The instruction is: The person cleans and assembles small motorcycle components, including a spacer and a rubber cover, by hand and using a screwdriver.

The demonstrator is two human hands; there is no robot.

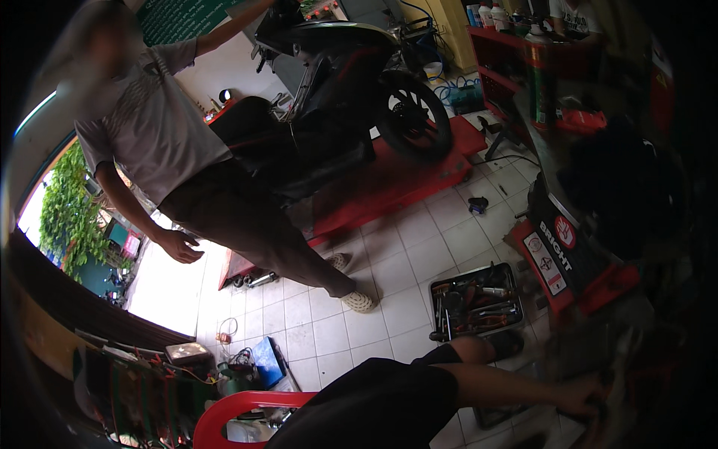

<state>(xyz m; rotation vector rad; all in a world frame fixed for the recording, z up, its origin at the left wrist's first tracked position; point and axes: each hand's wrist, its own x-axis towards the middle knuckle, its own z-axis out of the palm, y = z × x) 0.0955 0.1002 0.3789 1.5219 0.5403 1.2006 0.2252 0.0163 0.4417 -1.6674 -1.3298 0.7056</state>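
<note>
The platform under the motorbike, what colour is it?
Red. The platform shows best in the head view, the only one.

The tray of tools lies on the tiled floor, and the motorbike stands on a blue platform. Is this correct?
Not quite: the platform is red, not blue, as the head view shows. The motorbike does stand on it, and the tray of tools does lie on the tiled floor.

1 tool tray, 1 motorbike on red platform
</note>
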